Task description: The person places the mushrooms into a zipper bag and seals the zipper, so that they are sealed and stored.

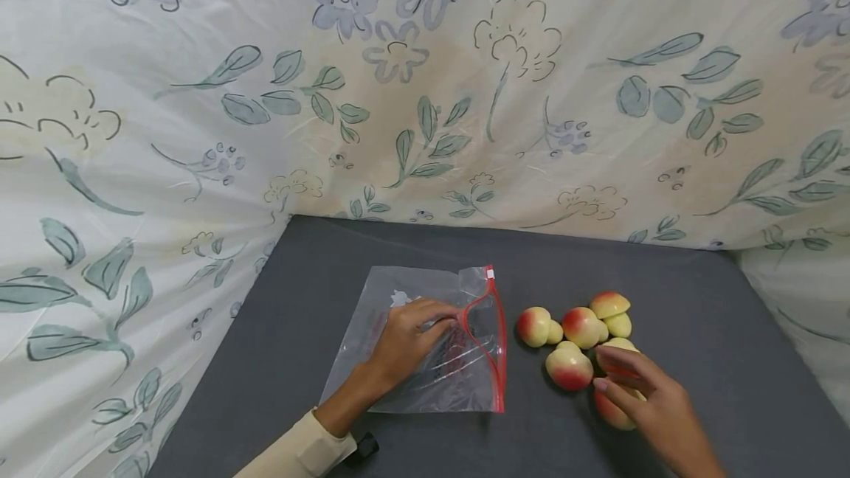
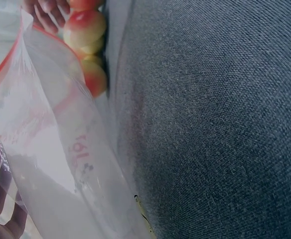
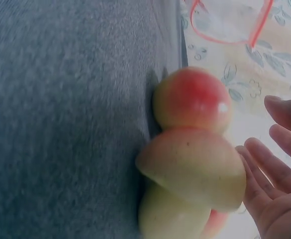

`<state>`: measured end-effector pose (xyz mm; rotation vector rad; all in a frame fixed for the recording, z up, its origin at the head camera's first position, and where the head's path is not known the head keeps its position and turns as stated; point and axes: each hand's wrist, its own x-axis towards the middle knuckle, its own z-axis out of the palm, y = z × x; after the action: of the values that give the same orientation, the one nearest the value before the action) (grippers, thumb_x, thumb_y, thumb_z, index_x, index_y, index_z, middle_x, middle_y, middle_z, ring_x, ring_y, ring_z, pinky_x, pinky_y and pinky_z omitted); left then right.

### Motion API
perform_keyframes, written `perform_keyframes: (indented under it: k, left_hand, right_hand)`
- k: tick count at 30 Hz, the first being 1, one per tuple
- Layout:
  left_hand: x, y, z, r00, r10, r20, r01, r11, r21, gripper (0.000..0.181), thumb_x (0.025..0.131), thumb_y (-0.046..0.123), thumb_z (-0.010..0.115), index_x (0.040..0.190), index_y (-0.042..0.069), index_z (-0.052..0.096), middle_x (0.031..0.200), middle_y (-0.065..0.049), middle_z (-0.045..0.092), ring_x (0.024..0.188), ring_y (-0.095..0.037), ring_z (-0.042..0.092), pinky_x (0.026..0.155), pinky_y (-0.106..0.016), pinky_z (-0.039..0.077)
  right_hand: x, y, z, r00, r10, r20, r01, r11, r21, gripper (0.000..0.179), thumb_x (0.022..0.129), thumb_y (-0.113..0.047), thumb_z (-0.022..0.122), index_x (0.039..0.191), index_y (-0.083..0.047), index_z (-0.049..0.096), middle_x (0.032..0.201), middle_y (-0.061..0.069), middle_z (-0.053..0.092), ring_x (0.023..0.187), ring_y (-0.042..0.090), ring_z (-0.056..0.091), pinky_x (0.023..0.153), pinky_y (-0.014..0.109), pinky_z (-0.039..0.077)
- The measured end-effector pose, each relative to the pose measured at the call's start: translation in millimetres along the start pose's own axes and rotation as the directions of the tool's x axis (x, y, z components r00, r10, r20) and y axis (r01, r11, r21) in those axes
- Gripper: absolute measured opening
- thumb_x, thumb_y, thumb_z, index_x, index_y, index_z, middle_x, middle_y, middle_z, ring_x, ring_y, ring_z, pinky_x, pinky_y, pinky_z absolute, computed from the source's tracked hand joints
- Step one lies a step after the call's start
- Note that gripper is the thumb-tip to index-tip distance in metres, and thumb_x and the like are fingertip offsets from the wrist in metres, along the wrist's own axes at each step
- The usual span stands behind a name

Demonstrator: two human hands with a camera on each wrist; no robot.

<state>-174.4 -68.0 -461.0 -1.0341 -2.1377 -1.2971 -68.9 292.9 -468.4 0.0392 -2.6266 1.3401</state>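
Note:
A clear zip bag (image 1: 412,382) with a red zip edge lies with its mouth gaping to the right. My left hand (image 1: 408,334) pinches the upper layer of the bag near the red zip; through the film its fingers (image 2: 1,204) show at the left wrist view's edge. Right of the bag sits a group of mushroom-shaped pieces with red and yellow caps, among them one mushroom (image 1: 569,367) nearest the bag. My right hand (image 1: 657,404) hovers over the nearer mushrooms, fingers parted and loosely bent, holding nothing. In the right wrist view a mushroom (image 3: 195,164) lies close beside its fingertips.
A dark grey cloth-covered table (image 1: 319,257) lies beneath everything. Floral curtains (image 1: 425,94) rise behind it and at both sides. A small black object (image 1: 364,450) is by the left sleeve.

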Motion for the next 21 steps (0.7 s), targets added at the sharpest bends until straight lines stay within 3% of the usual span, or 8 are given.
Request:
perform_keyframes:
  k: [6,13,21]
  left_hand:
    - [-1.3,-0.3,-0.7,1.0,-0.007,0.0,0.007,1.0,-0.009,0.023,0.089,0.001,0.083,0.111,0.009,0.081,0.104,-0.001,0.081,0.099,-0.014,0.076,0.087,-0.025,0.06]
    - [-1.2,-0.6,0.0,1.0,-0.017,0.004,0.017,1.0,-0.014,0.023,0.089,0.001,0.083,0.111,0.01,0.081,0.104,-0.001,0.081,0.099,-0.013,0.076,0.088,-0.025,0.06]
    - [-1.3,-2.3,0.5,1.0,-0.02,-0.002,0.02,1.0,-0.016,0.022,0.09,0.002,0.083,0.11,0.009,0.081,0.104,-0.001,0.081,0.099,-0.013,0.076,0.087,-0.025,0.06]
  right_hand:
    - [-2.7,7.3,-6.8,1.0,0.019,-0.015,-0.019,1.0,-0.019,0.049,0.094,-0.012,0.082,0.14,-0.004,0.065,0.125,-0.028,0.063,0.104,-0.012,0.064,0.085,0.007,0.051]
    - [-4.8,14.9,-13.7,0.984,0.18,0.008,-0.179,0.982,-0.065,0.056,0.097,-0.03,0.08,0.146,-0.008,0.061,0.121,-0.036,0.052,0.104,-0.025,0.05,0.082,0.007,0.051]
    - [-7.3,22.4,-20.2,0.979,0.204,-0.015,-0.204,0.978,-0.051,0.062,0.093,-0.027,0.085,0.146,-0.007,0.06,0.12,-0.038,0.052,0.103,-0.024,0.052,0.078,0.007,0.052]
